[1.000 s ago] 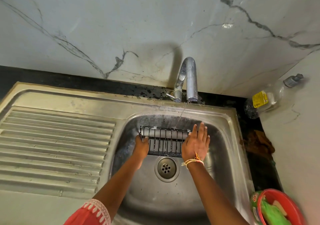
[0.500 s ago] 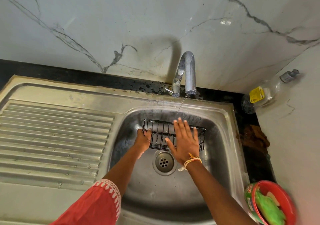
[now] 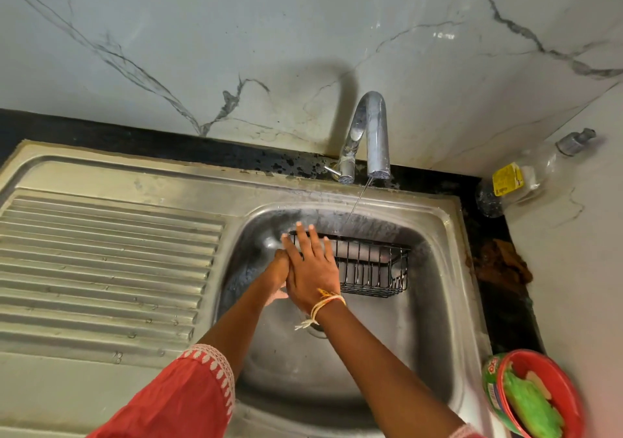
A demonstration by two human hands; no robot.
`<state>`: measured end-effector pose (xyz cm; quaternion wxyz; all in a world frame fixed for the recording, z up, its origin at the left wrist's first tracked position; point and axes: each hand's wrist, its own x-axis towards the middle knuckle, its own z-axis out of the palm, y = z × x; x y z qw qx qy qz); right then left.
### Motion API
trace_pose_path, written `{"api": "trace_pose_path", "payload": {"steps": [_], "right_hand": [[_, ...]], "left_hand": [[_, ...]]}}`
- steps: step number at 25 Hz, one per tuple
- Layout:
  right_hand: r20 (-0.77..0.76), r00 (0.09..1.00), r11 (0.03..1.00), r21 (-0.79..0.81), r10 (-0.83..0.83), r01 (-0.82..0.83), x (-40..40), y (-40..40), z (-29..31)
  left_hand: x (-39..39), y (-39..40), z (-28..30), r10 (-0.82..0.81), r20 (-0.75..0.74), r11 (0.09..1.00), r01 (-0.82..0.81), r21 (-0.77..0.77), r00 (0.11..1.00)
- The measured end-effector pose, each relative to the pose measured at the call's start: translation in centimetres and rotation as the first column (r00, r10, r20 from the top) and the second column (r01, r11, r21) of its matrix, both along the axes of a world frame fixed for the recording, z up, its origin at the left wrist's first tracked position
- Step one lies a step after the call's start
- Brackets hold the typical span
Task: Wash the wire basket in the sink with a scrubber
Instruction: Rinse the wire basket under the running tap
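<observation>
Black wire basket [image 3: 371, 265] is sitting in the steel sink [image 3: 438, 302] under the tap's trickle; right hand [image 3: 312, 269] is pressing 4 spread fingers flat, left hand [image 3: 277, 269] gripping its end. Fetching the green scrubber [image 3: 532, 407] seems best.

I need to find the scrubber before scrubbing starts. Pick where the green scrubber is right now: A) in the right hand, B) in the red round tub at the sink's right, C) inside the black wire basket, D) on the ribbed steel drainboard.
B: the green scrubber lies in the red round tub by the steel sink, while both hands are at the black wire basket.
</observation>
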<state>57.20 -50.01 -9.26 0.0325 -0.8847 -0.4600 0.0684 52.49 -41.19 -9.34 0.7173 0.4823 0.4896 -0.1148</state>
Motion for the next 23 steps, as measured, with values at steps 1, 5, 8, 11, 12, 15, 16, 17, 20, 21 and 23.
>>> {"api": "trace_pose_path", "payload": {"steps": [1,5,8,11,12,15,16,17,20,21,23], "right_hand": [[-0.003,0.996,0.996,0.002,0.085,-0.085,0.5,0.2,0.3],[0.041,0.991,0.992,-0.009,-0.128,0.129,4.4,-4.3,0.5],[0.058,0.888,0.888,-0.018,-0.457,0.459,5.5,-6.6,0.5],[0.023,0.910,0.910,0.009,-0.414,0.414,3.2,-3.2,0.5],[0.015,0.964,0.964,0.007,-0.267,0.267,1.9,-1.8,0.3],[0.027,0.997,0.997,-0.017,0.078,-0.077,0.3,-1.3,0.1],[0.039,0.996,0.997,-0.011,0.075,-0.074,1.2,-2.3,0.3],[0.046,0.999,1.000,-0.007,0.022,-0.022,2.2,-3.7,0.1],[0.069,0.959,0.962,0.027,-0.274,0.273,4.9,-8.3,0.0],[0.060,0.927,0.929,0.039,-0.369,0.367,5.3,-9.3,0.2],[0.007,0.846,0.844,0.059,-0.534,0.533,4.8,-8.9,0.4]], "left_hand": [[-0.3,0.2,-0.3,0.006,0.008,1.000,-0.005,-0.021,1.000],[-1.2,0.9,-1.2,0.039,0.071,0.999,-0.037,-0.032,0.997],[-1.0,0.8,-1.2,0.060,0.077,0.996,-0.055,-0.066,0.995],[-0.3,0.5,-1.2,0.077,0.053,0.996,-0.075,-0.046,0.996],[-0.1,0.4,-1.1,0.092,0.050,0.995,-0.090,-0.039,0.995],[0.1,0.6,-1.0,0.176,0.077,0.984,-0.173,-0.040,0.981],[0.1,1.0,-1.1,0.232,0.072,0.973,-0.230,-0.038,0.970],[0.1,1.4,-1.3,0.282,0.061,0.959,-0.280,-0.032,0.957],[0.1,1.9,-1.3,0.368,0.028,0.930,-0.368,-0.005,0.929],[0.2,1.9,-1.2,0.380,0.030,0.925,-0.380,-0.001,0.924],[0.2,1.5,-1.1,0.367,0.041,0.930,-0.368,0.016,0.929]]}}
